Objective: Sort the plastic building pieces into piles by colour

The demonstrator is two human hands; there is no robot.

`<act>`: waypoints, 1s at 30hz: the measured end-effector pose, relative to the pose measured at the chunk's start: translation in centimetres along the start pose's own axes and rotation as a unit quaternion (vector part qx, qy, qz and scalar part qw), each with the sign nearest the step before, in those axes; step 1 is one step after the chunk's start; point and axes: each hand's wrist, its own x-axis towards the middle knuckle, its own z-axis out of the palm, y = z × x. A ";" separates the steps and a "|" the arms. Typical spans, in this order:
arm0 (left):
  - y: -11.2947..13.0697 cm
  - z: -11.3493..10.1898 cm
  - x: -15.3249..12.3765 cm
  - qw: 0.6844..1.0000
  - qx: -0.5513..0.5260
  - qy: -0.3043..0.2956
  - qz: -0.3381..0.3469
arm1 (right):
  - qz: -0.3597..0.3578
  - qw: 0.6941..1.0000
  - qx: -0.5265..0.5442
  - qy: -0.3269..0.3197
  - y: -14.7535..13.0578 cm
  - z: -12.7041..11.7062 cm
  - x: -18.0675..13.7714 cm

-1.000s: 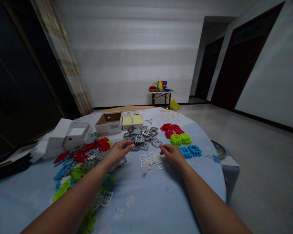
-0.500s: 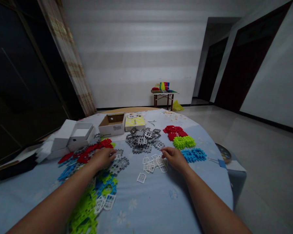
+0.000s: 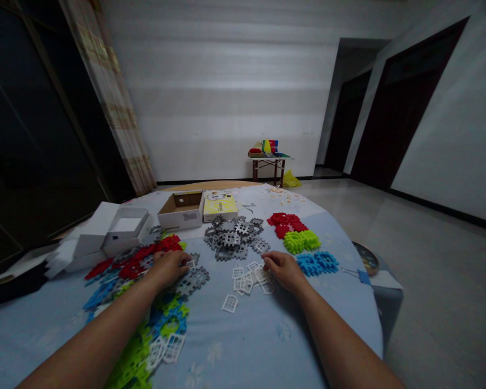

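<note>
White window piece (image 3: 230, 303), blurred earlier, now flat on the tablecloth (image 3: 251, 346).

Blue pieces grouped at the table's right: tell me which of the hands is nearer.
Right. The right hand is just left of the blue pieces; the left hand is farther off, at the mixed pile.

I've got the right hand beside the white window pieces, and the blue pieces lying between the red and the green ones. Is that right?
Not quite: the head view shows the green pieces lying between the red pieces and the blue pieces. The right hand is indeed beside the white window pieces.
</note>
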 end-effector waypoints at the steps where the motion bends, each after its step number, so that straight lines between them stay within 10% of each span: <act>1: 0.1 -0.1 0.0 1.000 0.000 -0.002 -0.001 | -0.001 1.000 0.000 0.000 -0.1 0.0 0.0; 30: -0.1 -0.1 -1.2 0.996 0.010 0.033 -0.078 | -0.022 0.999 0.041 0.011 -1.1 1.0 -0.4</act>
